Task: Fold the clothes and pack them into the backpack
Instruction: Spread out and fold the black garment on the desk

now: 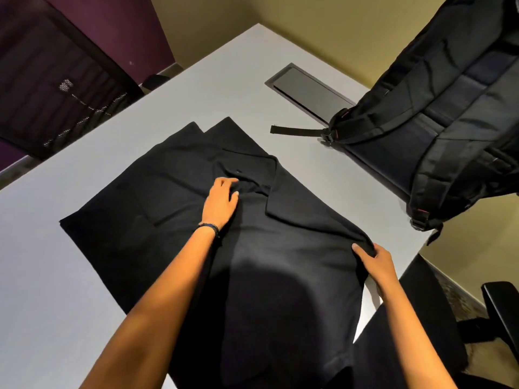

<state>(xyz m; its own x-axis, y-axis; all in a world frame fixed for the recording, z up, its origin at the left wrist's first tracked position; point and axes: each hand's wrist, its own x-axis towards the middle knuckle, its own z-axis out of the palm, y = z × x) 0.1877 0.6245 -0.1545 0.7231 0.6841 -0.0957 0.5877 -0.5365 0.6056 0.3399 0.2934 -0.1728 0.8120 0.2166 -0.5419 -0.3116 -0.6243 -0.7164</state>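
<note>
A black collared shirt (168,197) lies spread on the white table (56,276), its lower part hanging over the near edge. My left hand (220,202) rests on the shirt near its collar and button, fingertips bent into the cloth. At the shirt's right edge my right hand (375,261) grips a raised fold of fabric, with the thumb on top. The black backpack (449,122) stands upright at the table's right side, its back panel and straps facing me, apart from both hands.
A grey cable hatch (306,92) is set into the table behind the shirt. One backpack strap (297,131) trails across the tabletop. A dark mesh chair (56,88) stands at the far left, and a black chair with an armrest (500,310) at the near right.
</note>
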